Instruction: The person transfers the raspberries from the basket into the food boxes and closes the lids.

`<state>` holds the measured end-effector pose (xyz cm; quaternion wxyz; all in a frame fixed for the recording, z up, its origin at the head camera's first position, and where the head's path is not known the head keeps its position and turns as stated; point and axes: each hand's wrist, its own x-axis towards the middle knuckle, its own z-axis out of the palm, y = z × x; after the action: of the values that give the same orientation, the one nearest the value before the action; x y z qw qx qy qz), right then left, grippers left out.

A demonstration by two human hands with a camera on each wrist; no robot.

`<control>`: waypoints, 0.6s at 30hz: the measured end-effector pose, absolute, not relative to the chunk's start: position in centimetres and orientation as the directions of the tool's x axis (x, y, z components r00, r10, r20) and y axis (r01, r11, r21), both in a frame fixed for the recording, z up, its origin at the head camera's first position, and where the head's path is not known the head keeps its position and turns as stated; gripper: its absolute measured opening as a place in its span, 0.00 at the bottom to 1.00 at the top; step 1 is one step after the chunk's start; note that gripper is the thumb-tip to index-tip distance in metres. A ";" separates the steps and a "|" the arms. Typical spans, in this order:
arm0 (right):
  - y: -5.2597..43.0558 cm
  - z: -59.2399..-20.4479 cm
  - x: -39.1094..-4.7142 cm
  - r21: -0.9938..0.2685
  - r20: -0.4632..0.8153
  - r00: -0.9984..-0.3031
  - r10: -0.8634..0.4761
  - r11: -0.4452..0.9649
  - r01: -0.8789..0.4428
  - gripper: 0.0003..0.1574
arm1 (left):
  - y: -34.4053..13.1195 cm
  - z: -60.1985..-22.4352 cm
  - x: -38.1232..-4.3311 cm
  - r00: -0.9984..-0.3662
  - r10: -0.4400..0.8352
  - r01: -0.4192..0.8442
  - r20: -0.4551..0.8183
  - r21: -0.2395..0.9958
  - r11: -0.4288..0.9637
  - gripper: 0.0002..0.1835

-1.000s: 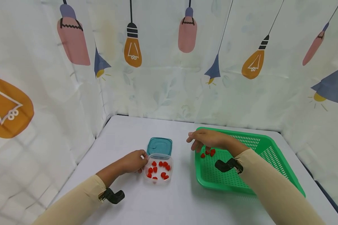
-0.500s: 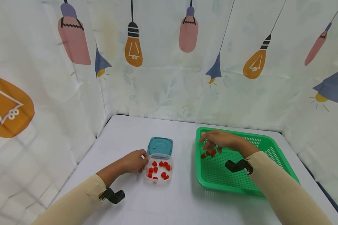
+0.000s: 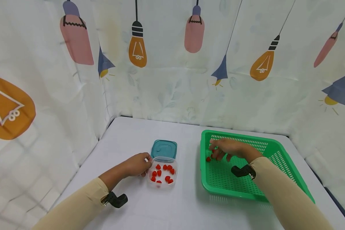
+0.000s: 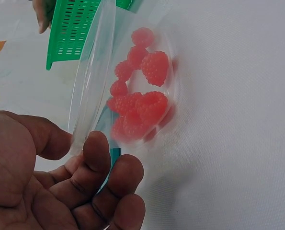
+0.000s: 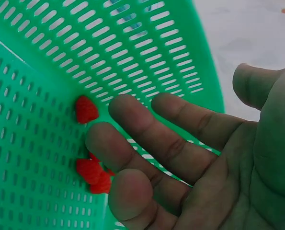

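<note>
My left hand (image 3: pixel 138 164) pinches the rim of a clear plastic container (image 4: pixel 92 76) between thumb and fingertips. Several red raspberries (image 4: pixel 152 108) lie inside it. Over the left part of a green plastic basket (image 3: pixel 233 188), my right hand (image 3: pixel 228 147) reaches down with nothing in its grasp. The right wrist view shows its fingers (image 5: pixel 149 129) apart and slightly bent, thumb held away. Close to those fingertips, several raspberries (image 5: pixel 87 109) sit on the basket floor along the side wall, some of them partly hidden by the fingers.
A teal square lid (image 3: pixel 164 149) lies flat on the white table (image 3: pixel 187 204), just behind the container. The basket's raised wall (image 5: pixel 132 48) stands between the right hand and the container. A patterned curtain (image 3: pixel 172 89) hangs behind the table.
My right hand has moved right from over the basket's left rim, then lowered into the basket toward the raspberries. The left hand keeps its pinch on the container.
</note>
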<state>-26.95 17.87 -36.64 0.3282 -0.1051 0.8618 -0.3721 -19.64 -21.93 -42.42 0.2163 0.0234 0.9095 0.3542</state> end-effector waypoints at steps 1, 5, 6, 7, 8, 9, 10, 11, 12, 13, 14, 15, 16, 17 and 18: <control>17.9 -36.9 -27.0 -0.710 -0.488 -0.761 -0.428 0.701 0.061 0.42 | -21.9 -42.4 -19.6 -0.905 0.193 -0.114 -0.379 0.655 0.747 0.09; 17.8 -37.7 -27.2 -0.705 -0.498 -0.756 -0.425 0.706 0.067 0.44 | -21.9 -42.3 -19.6 -0.905 0.193 -0.116 -0.379 0.656 0.746 0.09; 17.8 -37.8 -27.2 -0.702 -0.503 -0.753 -0.424 0.709 0.069 0.44 | -21.9 -42.2 -19.6 -0.905 0.193 -0.117 -0.380 0.656 0.746 0.09; 17.7 -38.0 -27.2 -0.700 -0.505 -0.751 -0.425 0.711 0.068 0.44 | -21.9 -42.2 -19.6 -0.905 0.192 -0.117 -0.381 0.655 0.747 0.09; 17.7 -38.1 -27.2 -0.698 -0.509 -0.750 -0.422 0.713 0.072 0.43 | -21.9 -42.2 -19.6 -0.904 0.191 -0.117 -0.381 0.653 0.748 0.09; 17.6 -38.3 -27.2 -0.697 -0.512 -0.748 -0.422 0.713 0.074 0.43 | -21.9 -42.2 -19.5 -0.904 0.191 -0.117 -0.381 0.652 0.749 0.09; 17.6 -38.4 -27.2 -0.695 -0.515 -0.746 -0.421 0.715 0.076 0.43 | -21.9 -42.2 -19.5 -0.905 0.190 -0.118 -0.382 0.651 0.750 0.09; 17.6 -38.5 -27.2 -0.693 -0.517 -0.745 -0.423 0.717 0.074 0.43 | -21.9 -42.1 -19.5 -0.905 0.188 -0.120 -0.383 0.651 0.750 0.09; 17.5 -38.6 -27.2 -0.692 -0.520 -0.744 -0.421 0.718 0.077 0.43 | -21.9 -42.1 -19.5 -0.905 0.188 -0.118 -0.382 0.650 0.751 0.09; 17.5 -38.8 -27.2 -0.690 -0.521 -0.744 -0.419 0.720 0.077 0.43 | -21.9 -42.1 -19.5 -0.904 0.188 -0.120 -0.383 0.651 0.750 0.09; 17.4 -38.9 -27.3 -0.688 -0.523 -0.743 -0.417 0.721 0.079 0.42 | -21.9 -42.1 -19.4 -0.904 0.188 -0.120 -0.383 0.651 0.750 0.09; 17.3 -39.0 -27.3 -0.685 -0.525 -0.741 -0.418 0.724 0.077 0.42 | -21.9 -42.1 -19.4 -0.904 0.188 -0.120 -0.383 0.651 0.749 0.09; 17.3 -39.1 -27.3 -0.682 -0.527 -0.739 -0.419 0.727 0.074 0.42 | -21.9 -42.1 -19.4 -0.904 0.189 -0.120 -0.384 0.651 0.750 0.09; 17.2 -39.2 -27.3 -0.681 -0.528 -0.738 -0.420 0.729 0.073 0.42 | -21.8 -42.1 -19.5 -0.904 0.190 -0.119 -0.384 0.651 0.750 0.09; 17.1 -39.3 -27.3 -0.679 -0.531 -0.737 -0.419 0.731 0.073 0.42 | -21.8 -42.1 -19.5 -0.903 0.190 -0.121 -0.385 0.652 0.748 0.09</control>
<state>-27.29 17.13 -39.34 0.3485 -0.1001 0.8625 -0.3529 -19.49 -21.84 -42.11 0.2190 0.0190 0.9090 0.3542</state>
